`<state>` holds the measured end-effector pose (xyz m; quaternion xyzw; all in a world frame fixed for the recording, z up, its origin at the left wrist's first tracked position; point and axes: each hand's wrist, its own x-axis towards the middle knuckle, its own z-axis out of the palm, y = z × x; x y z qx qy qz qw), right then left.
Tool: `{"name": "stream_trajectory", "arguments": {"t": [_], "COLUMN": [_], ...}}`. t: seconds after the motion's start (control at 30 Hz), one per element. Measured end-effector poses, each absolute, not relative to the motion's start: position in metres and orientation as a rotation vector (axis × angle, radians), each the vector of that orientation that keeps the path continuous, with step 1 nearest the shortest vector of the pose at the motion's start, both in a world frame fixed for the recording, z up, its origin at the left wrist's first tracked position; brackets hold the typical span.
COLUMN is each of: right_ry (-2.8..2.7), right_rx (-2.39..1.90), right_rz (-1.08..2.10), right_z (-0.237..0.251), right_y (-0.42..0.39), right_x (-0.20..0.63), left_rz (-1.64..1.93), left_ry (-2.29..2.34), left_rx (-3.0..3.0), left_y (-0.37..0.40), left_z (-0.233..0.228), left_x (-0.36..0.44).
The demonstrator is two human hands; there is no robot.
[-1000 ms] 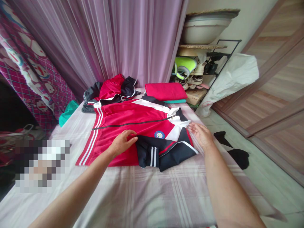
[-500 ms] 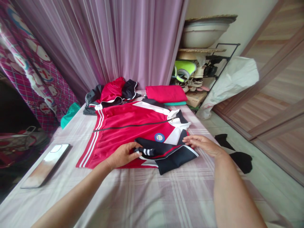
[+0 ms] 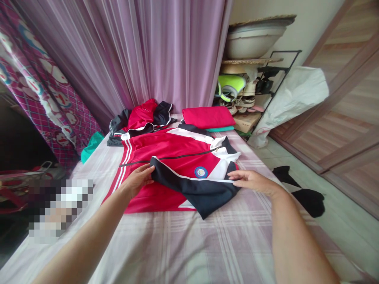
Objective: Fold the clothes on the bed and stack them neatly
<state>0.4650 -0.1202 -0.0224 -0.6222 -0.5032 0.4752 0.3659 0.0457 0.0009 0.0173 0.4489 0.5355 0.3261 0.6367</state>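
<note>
A red, white and black zip jacket [image 3: 166,150] lies spread on the bed, collar to the right and striped hem to the left. Its near sleeve [image 3: 189,187], black with white piping, is folded across the front below the round badge. My left hand [image 3: 138,179] is closed on the cuff end of that sleeve, over the red body. At the shoulder end, my right hand [image 3: 251,181] pinches the sleeve by its white piping. The far sleeve is mostly hidden.
Behind the jacket lie a crumpled red and black garment [image 3: 143,114] and a folded red cloth [image 3: 207,117]. A plaid sheet [image 3: 177,248] covers the bed. A blurred-out object [image 3: 63,209] is at left. A shoe rack [image 3: 274,90] stands past the right edge; dark cloth [image 3: 308,201] lies on the floor.
My left hand has moved left and slightly up, drawing the cuff out so the sleeve lies straighter across the jacket. My right hand has stayed at the shoulder end, its fingers now on the piping.
</note>
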Motion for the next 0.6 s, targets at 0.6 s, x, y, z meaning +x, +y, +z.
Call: {"name": "stream_trajectory", "arguments": {"t": [0.6], "right_ry": [-1.466], "right_rx": [-1.415], "right_rz": [0.872], "right_z": [-0.011], "right_y": [-0.065], "right_x": [0.344], "left_rz": [0.896], "left_ry": [1.173], "left_rx": [2.085], "left_y": [-0.035], "left_z": [-0.018], "left_x": [0.120]}}
